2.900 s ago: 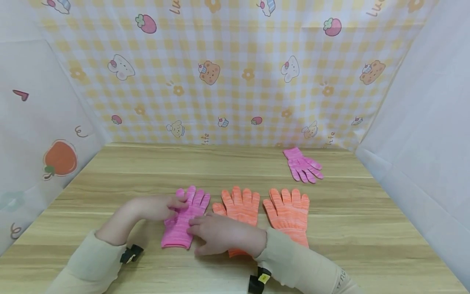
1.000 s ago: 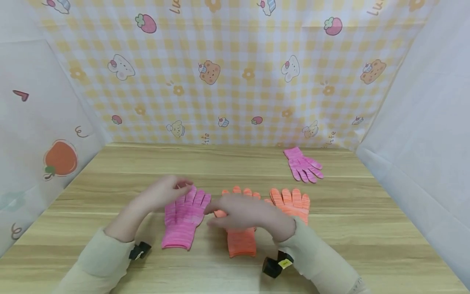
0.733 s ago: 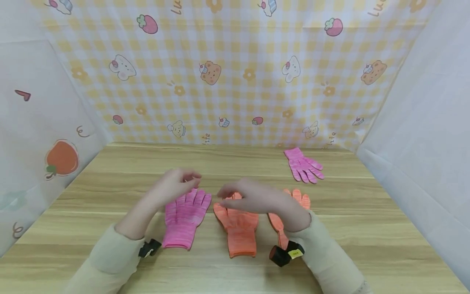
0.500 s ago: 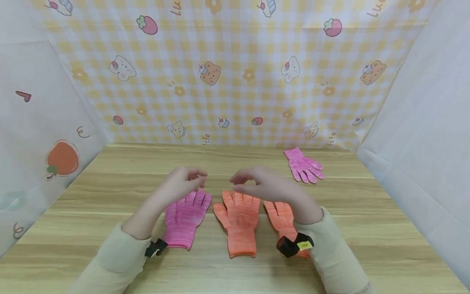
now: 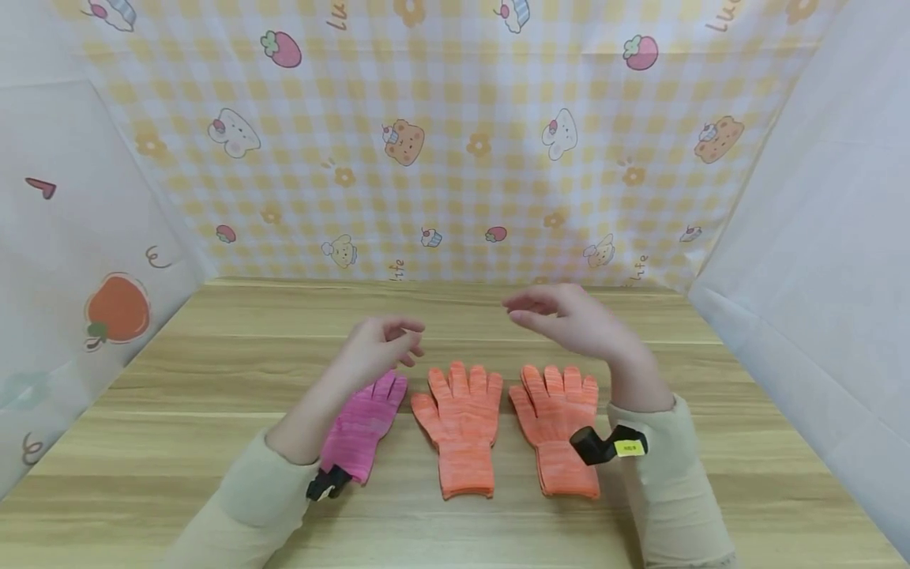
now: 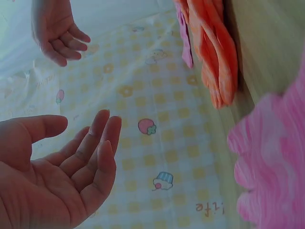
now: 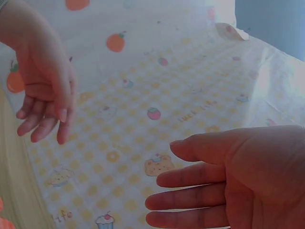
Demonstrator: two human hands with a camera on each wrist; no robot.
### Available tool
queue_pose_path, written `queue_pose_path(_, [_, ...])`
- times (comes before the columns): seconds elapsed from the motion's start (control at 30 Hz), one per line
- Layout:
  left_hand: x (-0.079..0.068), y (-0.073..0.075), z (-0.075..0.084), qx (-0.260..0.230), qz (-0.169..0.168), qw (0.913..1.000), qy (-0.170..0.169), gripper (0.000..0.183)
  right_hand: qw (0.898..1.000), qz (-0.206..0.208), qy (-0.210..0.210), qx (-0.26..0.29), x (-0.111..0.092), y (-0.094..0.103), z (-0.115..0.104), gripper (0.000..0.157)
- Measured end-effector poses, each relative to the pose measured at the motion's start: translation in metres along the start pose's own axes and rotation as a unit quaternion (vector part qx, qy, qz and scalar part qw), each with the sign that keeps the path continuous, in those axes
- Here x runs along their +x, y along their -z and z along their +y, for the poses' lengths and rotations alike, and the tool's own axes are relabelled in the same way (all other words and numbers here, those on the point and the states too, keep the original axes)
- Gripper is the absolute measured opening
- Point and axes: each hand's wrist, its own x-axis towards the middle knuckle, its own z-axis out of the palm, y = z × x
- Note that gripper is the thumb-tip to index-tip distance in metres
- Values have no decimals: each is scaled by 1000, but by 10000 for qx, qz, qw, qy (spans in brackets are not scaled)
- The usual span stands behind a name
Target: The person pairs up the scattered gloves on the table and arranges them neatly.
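Observation:
My left hand (image 5: 380, 348) hovers over the fingertips of a pink knit glove (image 5: 366, 427), holding nothing, its fingers loosely bent. Part of that glove lies behind my left forearm. Farther back and to the right, my right hand (image 5: 562, 316) is in the air with nothing in it; the right wrist view shows its fingers (image 7: 190, 198) extended. It hides the spot of a second pink glove, of which a pink strip (image 6: 185, 40) seems to show in the left wrist view. Two orange gloves, one in the middle (image 5: 465, 427) and one on the right (image 5: 565, 462), lie flat, fingers pointing away.
The gloves lie on a wood-grain table (image 5: 441, 537). A yellow checked cloth (image 5: 455, 190) hangs at its back edge, with white cloth walls at the left (image 5: 50, 237) and right (image 5: 817, 237). Each wrist bears a black camera, the right one (image 5: 604, 444) over the right orange glove's cuff.
Both hands have left the near pink glove and risen. My right hand has moved right and back, across the orange gloves to the far pink glove. My left hand has shifted slightly right and away.

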Motion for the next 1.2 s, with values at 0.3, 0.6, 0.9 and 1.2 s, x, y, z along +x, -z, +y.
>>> queue_pose_path(0.3, [12,-21,13,-524,-51,9986,52,31,9976,645,-192,143,-9,28,24,33])
queue_pose_path(0.6, [27,-43,24,-1060,-116,9937,349,32,9925,861,-839,230,-12,43,57,41])
queue_pose_path(0.9, [39,-56,32,-1565,-123,9852,686,31,9791,1179,-1595,457,-22,54,84,46])
queue_pose_path(1.2, [50,-64,31,-1845,-246,9790,830,33,9695,1436,-1870,676,-21,55,106,46])
